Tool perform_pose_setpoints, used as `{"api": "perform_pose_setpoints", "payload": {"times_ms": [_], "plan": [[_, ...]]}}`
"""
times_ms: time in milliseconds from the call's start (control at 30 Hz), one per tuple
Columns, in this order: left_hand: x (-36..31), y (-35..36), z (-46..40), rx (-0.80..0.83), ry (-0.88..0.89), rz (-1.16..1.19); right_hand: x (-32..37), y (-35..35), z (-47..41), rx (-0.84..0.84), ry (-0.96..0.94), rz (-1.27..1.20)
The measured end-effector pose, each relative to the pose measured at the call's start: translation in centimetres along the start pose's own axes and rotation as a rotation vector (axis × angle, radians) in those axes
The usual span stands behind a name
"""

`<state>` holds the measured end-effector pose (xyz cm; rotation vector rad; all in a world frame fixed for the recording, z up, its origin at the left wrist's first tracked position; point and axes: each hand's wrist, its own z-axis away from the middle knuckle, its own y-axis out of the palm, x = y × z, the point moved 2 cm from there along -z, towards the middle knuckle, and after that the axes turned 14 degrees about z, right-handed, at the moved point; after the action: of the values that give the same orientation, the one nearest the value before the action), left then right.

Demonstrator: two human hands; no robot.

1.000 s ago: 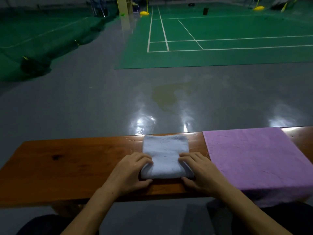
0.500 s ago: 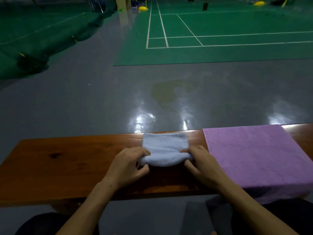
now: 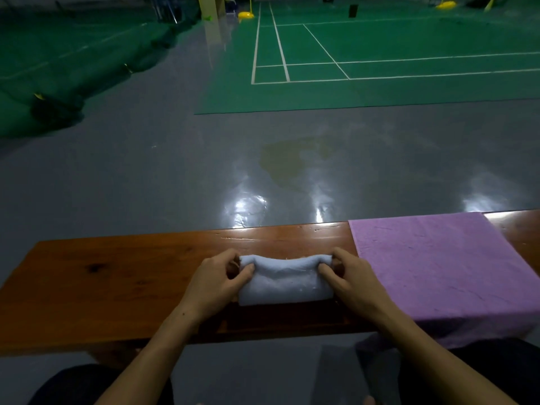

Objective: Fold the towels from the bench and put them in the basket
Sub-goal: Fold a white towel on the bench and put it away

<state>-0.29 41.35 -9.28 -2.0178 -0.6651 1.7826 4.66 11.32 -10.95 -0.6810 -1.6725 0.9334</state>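
A second ago the white towel [image 3: 285, 283] lay as a flat folded square under my palms; now its near half is brought over onto the far half, so it sits as a thick short bundle. I judge the folding of this one nearly done, and it is about ready for the basket, which I cannot see anywhere.

My left hand [image 3: 217, 283] pinches the bundle's left end, thumb on top, fingers [image 3: 230, 257] curled behind. The towel looks pale, soft and plump, sagging slightly in its middle, resting on the wooden table [image 3: 117, 276]. My right hand [image 3: 349, 280] pinches the right end likewise. Just beside it the purple towel [image 3: 438, 267] lies unfolded, draped over the near edge.
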Motion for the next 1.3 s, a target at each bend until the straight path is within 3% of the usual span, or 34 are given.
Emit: {"api": "perform_pose_setpoints", "payload": {"times_ms": [200,300,433,533,633,733,833,1033,1300], "plan": [[1.1,0.7,-0.3,0.019,-0.222,-0.214,0.2,0.7,-0.6,0.089,0.165,0.033],[0.8,0.3,-0.3,-0.059,-0.223,-0.378,0.3,0.3,-0.5,0.101,0.229,0.167],[-0.5,0.2,-0.2,-0.205,0.140,-0.473,1.8,0.4,0.3,-0.208,0.055,0.473],[-1.8,2.6,0.1,-0.120,0.324,-0.482,4.6,1.9,1.2,-0.319,-0.277,0.537],[-1.0,5.7,0.6,0.044,0.311,-0.602,6.4,4.6,2.8,-0.154,-0.481,0.614],[0.1,6.7,0.5,0.167,0.206,-0.671,6.2,6.0,3.1,0.009,-0.457,0.661],[0.0,6.6,-0.1,0.263,0.073,-0.629,5.3,5.7,1.9,0.016,-0.471,0.676],[0.8,5.3,-0.7,0.205,-0.090,-0.569,2.9,4.5,-0.4,0.134,-0.286,0.573],[1.0,1.8,-0.2,-0.017,-0.066,-0.413,1.6,0.9,-0.2,0.189,-0.171,0.526]]}}
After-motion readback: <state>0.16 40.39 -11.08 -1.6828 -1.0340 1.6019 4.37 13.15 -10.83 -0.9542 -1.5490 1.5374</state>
